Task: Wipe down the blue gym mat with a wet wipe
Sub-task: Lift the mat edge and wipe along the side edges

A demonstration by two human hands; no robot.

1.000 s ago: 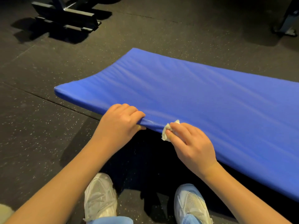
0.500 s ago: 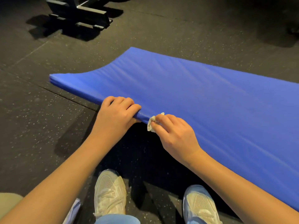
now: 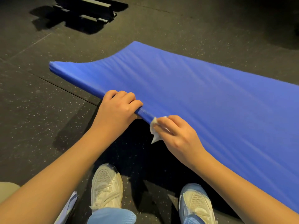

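mat: blue gym mat (image 3: 202,101) lies on the dark speckled floor (image 3: 32,120), its near long edge lifted off the ground
left hand: my left hand (image 3: 116,109) grips that raised edge — fingers curled over the top, thumb under
right hand: my right hand (image 3: 176,135) pinches a crumpled white wet wipe (image 3: 154,129), pressed to the mat's edge just beside my left hand
feet: white shoes (image 3: 106,186) below the edge
background: metal equipment base (image 3: 90,9), well apart
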